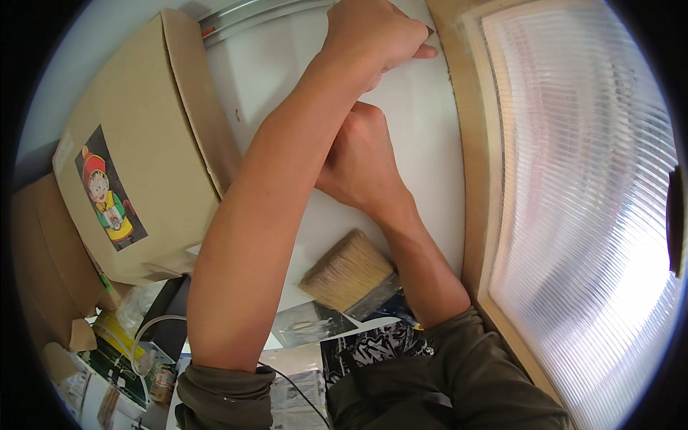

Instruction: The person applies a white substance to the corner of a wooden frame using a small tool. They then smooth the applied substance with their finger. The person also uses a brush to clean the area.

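Note:
My left hand [380,39] reaches far over the white surface [430,158], its forearm crossing above my right hand. Its fingers are bent around a small dark-edged thing that I cannot make out, and one fingertip sticks out to the right. My right hand [365,158] is curled into a fist just nearer to me, partly behind the left forearm; whatever it grips is hidden. Between my forearms lies a wide flat brush [347,269] with tan bristles. A flat grey, smeared sheet or blade [308,322] lies beside it, nearer to me.
A cardboard box [143,143] with a cartoon sticker stands at the left. A wooden frame [476,158] with a ribbed translucent pane [573,179] bounds the right. Metal rails [251,16] run along the far edge. Mixed items and a thin black cable [297,390] lie at lower left.

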Demonstrator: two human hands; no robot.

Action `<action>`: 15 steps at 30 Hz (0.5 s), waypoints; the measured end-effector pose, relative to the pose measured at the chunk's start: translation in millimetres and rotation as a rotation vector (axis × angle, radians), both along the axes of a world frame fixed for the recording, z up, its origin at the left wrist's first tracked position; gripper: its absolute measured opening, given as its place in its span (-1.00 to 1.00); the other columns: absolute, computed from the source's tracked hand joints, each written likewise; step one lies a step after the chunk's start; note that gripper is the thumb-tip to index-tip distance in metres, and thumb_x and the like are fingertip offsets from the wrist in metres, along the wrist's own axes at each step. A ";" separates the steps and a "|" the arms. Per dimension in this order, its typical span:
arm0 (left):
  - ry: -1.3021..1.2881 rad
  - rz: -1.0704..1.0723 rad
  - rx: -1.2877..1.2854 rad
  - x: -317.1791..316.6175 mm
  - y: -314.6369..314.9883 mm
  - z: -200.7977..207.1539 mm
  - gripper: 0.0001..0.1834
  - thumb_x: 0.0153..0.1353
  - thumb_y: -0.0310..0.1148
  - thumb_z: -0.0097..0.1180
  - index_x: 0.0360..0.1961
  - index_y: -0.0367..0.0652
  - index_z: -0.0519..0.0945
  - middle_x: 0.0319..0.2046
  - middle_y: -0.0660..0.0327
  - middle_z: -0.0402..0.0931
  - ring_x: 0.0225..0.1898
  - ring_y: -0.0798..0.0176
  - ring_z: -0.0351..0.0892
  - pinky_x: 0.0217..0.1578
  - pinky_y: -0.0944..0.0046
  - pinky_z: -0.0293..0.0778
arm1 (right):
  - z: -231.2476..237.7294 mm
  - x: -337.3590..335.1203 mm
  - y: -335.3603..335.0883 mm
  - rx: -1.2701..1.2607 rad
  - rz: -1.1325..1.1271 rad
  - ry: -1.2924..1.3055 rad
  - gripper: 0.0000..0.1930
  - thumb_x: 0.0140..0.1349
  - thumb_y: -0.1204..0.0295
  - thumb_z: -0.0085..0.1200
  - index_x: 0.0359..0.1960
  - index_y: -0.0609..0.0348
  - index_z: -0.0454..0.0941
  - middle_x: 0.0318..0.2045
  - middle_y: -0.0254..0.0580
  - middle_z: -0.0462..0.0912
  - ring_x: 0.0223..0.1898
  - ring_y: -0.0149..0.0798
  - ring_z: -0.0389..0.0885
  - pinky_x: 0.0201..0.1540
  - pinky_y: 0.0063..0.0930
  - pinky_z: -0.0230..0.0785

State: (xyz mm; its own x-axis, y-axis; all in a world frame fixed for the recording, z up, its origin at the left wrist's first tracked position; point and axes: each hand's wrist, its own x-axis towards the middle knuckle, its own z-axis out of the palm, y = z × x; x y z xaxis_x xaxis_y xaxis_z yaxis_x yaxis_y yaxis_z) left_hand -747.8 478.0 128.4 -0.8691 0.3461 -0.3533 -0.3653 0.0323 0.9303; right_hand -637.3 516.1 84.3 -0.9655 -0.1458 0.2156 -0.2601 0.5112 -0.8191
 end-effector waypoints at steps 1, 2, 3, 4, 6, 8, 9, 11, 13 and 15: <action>-0.034 0.024 0.034 2.1 1.5 -0.4 -0.83 0.12 -0.63 0.11 -0.38 -0.61 0.66 -0.49 -0.13 0.68 -0.43 0.17 0.78 -0.46 0.35 0.64 | -0.4 1.0 -0.4 0.009 0.000 0.003 -0.75 -0.07 0.38 0.35 -0.43 0.28 0.60 -0.49 0.01 0.64 -0.48 0.08 0.61 -0.41 -0.12 0.45; -0.067 0.049 0.068 3.5 3.1 -0.4 -0.84 0.12 -0.64 0.11 -0.39 -0.62 0.66 -0.48 -0.13 0.68 -0.43 0.16 0.78 -0.46 0.34 0.65 | -0.4 1.2 -1.1 0.013 -0.001 0.007 -0.74 -0.07 0.37 0.35 -0.42 0.28 0.60 -0.49 0.01 0.64 -0.49 0.08 0.61 -0.41 -0.12 0.45; -0.086 -0.007 -0.019 1.7 6.0 0.2 -0.83 0.12 -0.64 0.12 -0.38 -0.63 0.65 -0.46 -0.13 0.68 -0.43 0.15 0.78 -0.46 0.34 0.66 | -0.2 0.9 -2.0 0.017 -0.003 0.011 -0.73 -0.07 0.37 0.36 -0.42 0.28 0.60 -0.49 0.01 0.64 -0.49 0.07 0.61 -0.41 -0.12 0.45; -0.105 -0.062 -0.099 -3.2 11.7 1.2 -0.83 0.12 -0.64 0.13 -0.37 -0.65 0.64 -0.45 -0.13 0.68 -0.44 0.14 0.78 -0.45 0.34 0.66 | -0.1 0.2 -0.6 0.027 -0.003 0.014 -0.73 -0.07 0.36 0.37 -0.41 0.28 0.60 -0.49 0.00 0.65 -0.49 0.07 0.62 -0.41 -0.12 0.46; -0.117 -0.129 -0.151 -6.6 14.4 0.8 -0.82 0.12 -0.63 0.14 -0.36 -0.66 0.63 -0.43 -0.15 0.68 -0.43 0.12 0.77 -0.44 0.34 0.67 | -0.5 1.1 1.6 0.027 -0.002 -0.007 -0.73 -0.07 0.37 0.36 -0.41 0.29 0.60 -0.49 0.00 0.65 -0.49 0.07 0.62 -0.41 -0.12 0.46; -0.106 -0.152 -0.098 -6.7 10.4 -0.2 -0.82 0.12 -0.63 0.16 -0.36 -0.66 0.63 -0.42 -0.16 0.67 -0.43 0.12 0.77 -0.44 0.32 0.69 | -0.4 0.5 1.9 0.011 -0.002 -0.007 -0.73 -0.07 0.37 0.36 -0.41 0.29 0.61 -0.50 0.00 0.64 -0.49 0.07 0.62 -0.41 -0.13 0.46; -0.123 -0.095 -0.025 -7.4 11.6 -4.7 -0.83 0.11 -0.63 0.17 -0.36 -0.65 0.63 -0.44 -0.16 0.67 -0.42 0.13 0.77 -0.44 0.32 0.68 | -0.1 -0.7 1.1 -0.004 -0.004 0.004 -0.73 -0.07 0.37 0.36 -0.41 0.29 0.61 -0.50 0.00 0.64 -0.49 0.07 0.62 -0.41 -0.13 0.46; -0.158 0.018 0.121 -7.3 12.5 -10.8 -0.84 0.10 -0.62 0.19 -0.38 -0.63 0.64 -0.46 -0.15 0.67 -0.40 0.15 0.77 -0.44 0.32 0.66 | 1.4 -1.4 -0.3 -0.018 -0.007 0.008 -0.73 -0.07 0.37 0.36 -0.41 0.30 0.61 -0.51 0.01 0.64 -0.49 0.07 0.62 -0.41 -0.13 0.47; -0.161 -0.003 0.054 -6.6 11.4 -8.0 -0.85 0.10 -0.63 0.20 -0.38 -0.62 0.65 -0.47 -0.14 0.67 -0.38 0.15 0.77 -0.43 0.33 0.66 | 2.6 -2.1 0.0 -0.014 -0.007 -0.007 -0.74 -0.07 0.37 0.36 -0.41 0.29 0.61 -0.52 0.01 0.64 -0.50 0.07 0.62 -0.41 -0.13 0.47; -0.117 -0.024 0.006 -7.1 11.1 -6.0 -0.85 0.11 -0.64 0.20 -0.37 -0.62 0.64 -0.46 -0.13 0.67 -0.36 0.15 0.77 -0.40 0.34 0.68 | 1.9 -2.4 1.5 0.012 -0.009 0.004 -0.74 -0.07 0.37 0.35 -0.41 0.29 0.61 -0.51 0.01 0.64 -0.50 0.07 0.62 -0.41 -0.13 0.47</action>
